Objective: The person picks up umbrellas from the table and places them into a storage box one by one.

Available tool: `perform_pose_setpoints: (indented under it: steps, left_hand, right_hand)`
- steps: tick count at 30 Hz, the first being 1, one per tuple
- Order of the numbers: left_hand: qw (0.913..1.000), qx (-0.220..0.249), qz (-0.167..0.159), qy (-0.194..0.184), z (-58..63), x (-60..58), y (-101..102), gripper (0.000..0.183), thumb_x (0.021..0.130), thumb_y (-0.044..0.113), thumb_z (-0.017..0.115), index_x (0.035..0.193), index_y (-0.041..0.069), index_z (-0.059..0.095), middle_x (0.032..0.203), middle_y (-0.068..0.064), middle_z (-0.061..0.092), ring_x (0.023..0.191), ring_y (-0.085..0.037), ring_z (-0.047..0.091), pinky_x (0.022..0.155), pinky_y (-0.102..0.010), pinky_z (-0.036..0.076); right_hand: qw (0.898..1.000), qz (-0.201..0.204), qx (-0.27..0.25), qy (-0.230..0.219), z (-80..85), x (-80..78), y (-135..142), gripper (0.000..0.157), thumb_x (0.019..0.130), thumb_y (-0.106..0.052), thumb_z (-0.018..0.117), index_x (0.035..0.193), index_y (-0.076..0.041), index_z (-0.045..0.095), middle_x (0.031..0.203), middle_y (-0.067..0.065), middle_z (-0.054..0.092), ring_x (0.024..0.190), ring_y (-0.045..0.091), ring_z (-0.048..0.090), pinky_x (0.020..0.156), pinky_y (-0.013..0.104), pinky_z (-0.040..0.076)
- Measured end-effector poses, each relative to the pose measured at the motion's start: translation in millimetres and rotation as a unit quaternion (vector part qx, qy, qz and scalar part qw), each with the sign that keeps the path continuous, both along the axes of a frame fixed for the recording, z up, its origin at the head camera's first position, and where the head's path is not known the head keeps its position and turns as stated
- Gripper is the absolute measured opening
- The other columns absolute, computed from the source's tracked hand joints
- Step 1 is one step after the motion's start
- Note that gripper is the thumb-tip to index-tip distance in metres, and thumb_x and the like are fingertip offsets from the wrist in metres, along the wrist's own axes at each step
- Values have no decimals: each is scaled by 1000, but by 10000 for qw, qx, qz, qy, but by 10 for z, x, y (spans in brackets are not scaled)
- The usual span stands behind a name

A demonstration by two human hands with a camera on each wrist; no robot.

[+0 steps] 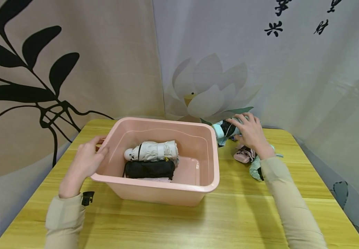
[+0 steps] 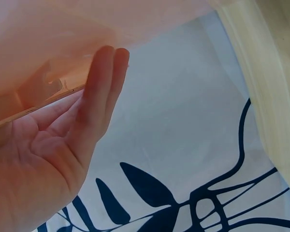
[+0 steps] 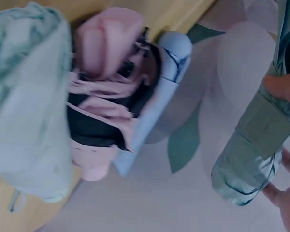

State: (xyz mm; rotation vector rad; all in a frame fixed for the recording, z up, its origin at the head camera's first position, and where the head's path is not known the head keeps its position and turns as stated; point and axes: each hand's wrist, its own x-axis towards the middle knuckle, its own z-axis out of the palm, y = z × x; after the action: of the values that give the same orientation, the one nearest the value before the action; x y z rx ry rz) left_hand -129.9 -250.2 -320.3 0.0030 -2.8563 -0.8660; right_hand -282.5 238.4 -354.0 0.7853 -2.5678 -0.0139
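Note:
My left hand (image 1: 87,159) holds the left rim of a pink plastic tub (image 1: 154,188), its thumb at the rim. In the left wrist view, fairly straight fingers (image 2: 101,87) lie along the tub's side. Inside the tub are a white folded umbrella (image 1: 154,151) and a black folded umbrella (image 1: 149,169); a pale pink item (image 1: 156,179) is mostly hidden beneath. Beyond the tub's right side, my right hand (image 1: 251,133) grips a light teal folded umbrella (image 3: 251,150) with a dark part. In the right wrist view it is raised off the table.
On the table (image 1: 238,214) under my right forearm lie a pink-and-black folded umbrella (image 3: 106,92) and a mint green one (image 3: 29,106). A light blue one (image 3: 159,106) lies beside the pink one. A printed curtain (image 1: 120,52) hangs behind the table.

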Motion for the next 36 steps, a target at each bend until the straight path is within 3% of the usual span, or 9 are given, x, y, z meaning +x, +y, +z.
perform_pose_setpoints:
  steps: [10,22,36]
  left_hand:
    - [10000,-34,-20,50,-2,-8,-7,46,95,26,40,132,-2,43,122,-28,53,99,-41,57,75,-48,48]
    - [10000,-12,3,-80,7,-7,-5,47,96,27,39,133,-2,41,124,-29,51,100,-41,56,76,-49,48]
    - [10000,-25,23,-83,-4,-9,-9,46,95,25,39,133,-1,41,122,-30,52,100,-42,57,77,-50,49]
  right_hand:
    - [9958,-280,-276,823,249,34,-74,65,70,-17,76,129,-25,48,127,11,48,117,40,40,88,62,37]
    - [9903,-584,-835,944,466,88,-159,69,67,-17,78,129,-23,49,128,13,49,119,39,41,93,61,35]
    - [9835,-354,-1030,1442,617,206,-276,65,67,-15,77,127,-22,52,125,15,52,117,37,45,94,58,35]
